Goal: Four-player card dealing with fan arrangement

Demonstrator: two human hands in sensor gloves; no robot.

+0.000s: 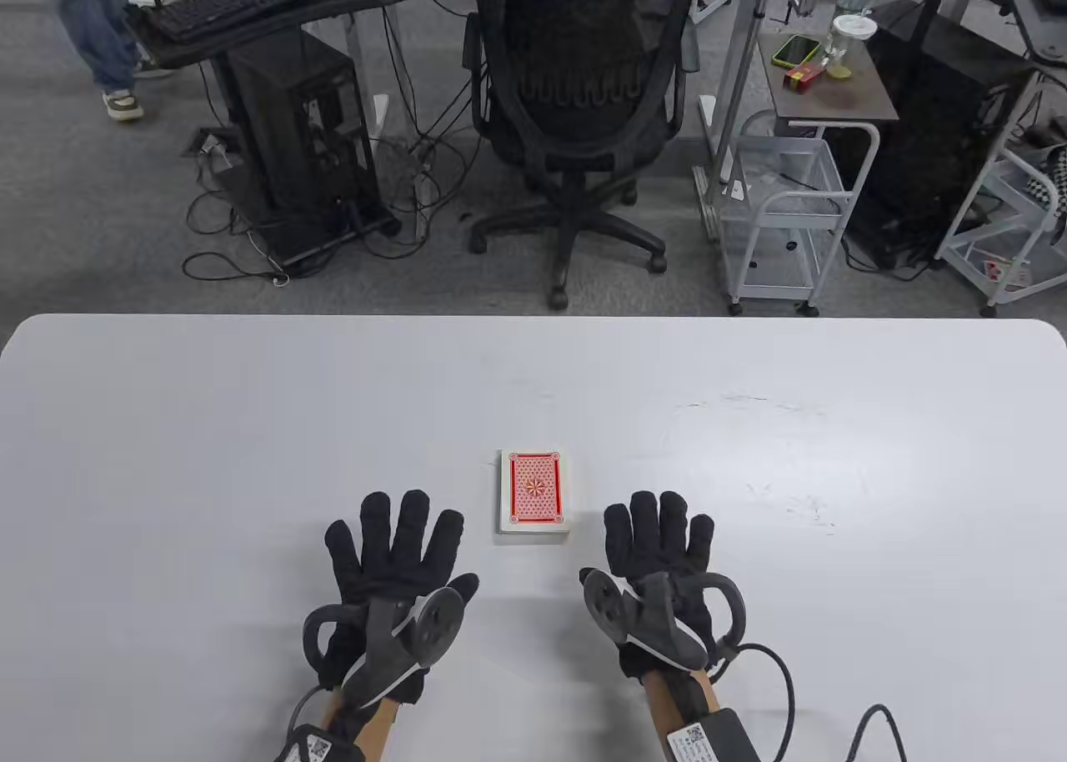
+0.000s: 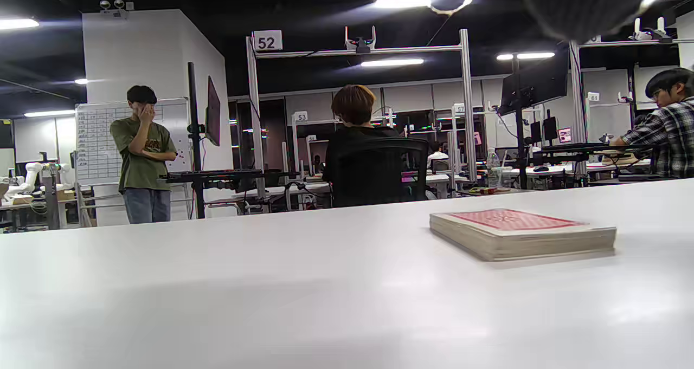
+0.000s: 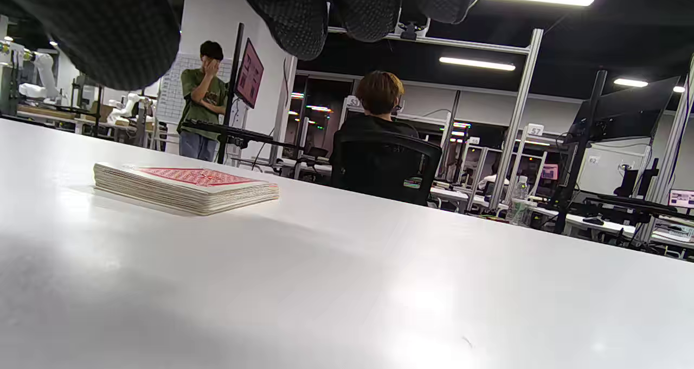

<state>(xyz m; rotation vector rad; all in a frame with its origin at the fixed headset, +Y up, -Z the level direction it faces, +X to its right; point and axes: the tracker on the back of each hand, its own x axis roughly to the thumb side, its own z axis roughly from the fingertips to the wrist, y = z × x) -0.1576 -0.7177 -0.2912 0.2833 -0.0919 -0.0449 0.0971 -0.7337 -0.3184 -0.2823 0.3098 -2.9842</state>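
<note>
Both hands flat on the counter point(image 1: 250, 395), palms down, fingers spread, holding nothing: left hand point(image 1: 392, 570) and right hand point(image 1: 663, 570) sit either side of the deck point(image 1: 534, 495), near it but not touching. Deck is face down, red backs up, squared, lying between the two hands slightly further out from the person. No cards dealt yet, so my read is the step in hand is the pickup.

To do it well: one hand takes the deck by its long edges (side views show the stack neat, edges aligned, so a full-width pinch should lift it whole). Keep it level; a tilt likely slides the top cards off. Seat it in the holding hand before the other hand thumbs off singles. Smooth counter, so pushing at the deck from one side probably skids it rather than lifting it. Leave room on four sides for the fans.
</note>
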